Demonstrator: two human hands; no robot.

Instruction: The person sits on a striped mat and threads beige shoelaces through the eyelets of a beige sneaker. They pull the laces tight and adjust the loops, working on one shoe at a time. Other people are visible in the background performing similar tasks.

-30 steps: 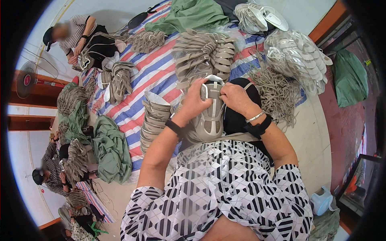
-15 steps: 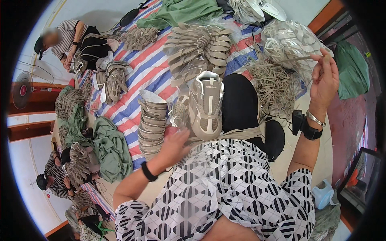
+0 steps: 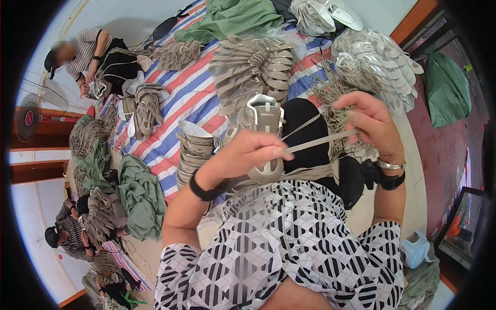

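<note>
A beige shoelace [image 3: 323, 141] stretches between my hands above my lap, one strand taut and another slanting behind it. My left hand [image 3: 249, 152] pinches it with thumb and fingers, in front of the shoe. My right hand [image 3: 373, 124] grips the other end, fingers bent together. Partly behind my left hand, a beige and white sneaker upper [image 3: 264, 116] stands with its toe toward me; part of its middle is hidden. Next to it is a black rounded pad or covered knee [image 3: 307, 129]. More laces [image 3: 310, 173] lie across my lap.
Stacked shoe uppers [image 3: 194, 150] stand at left, with more fanned-out uppers [image 3: 253, 67] ahead on a striped sheet [image 3: 170, 103]. A tangle of laces [image 3: 336, 98] and a plastic-wrapped pile of uppers [image 3: 377, 64] lie at right. Other people [image 3: 90, 57] work at far left.
My right hand has come down and inward from the upper right. My left hand has moved right and up, and the lace is now held between both hands.
</note>
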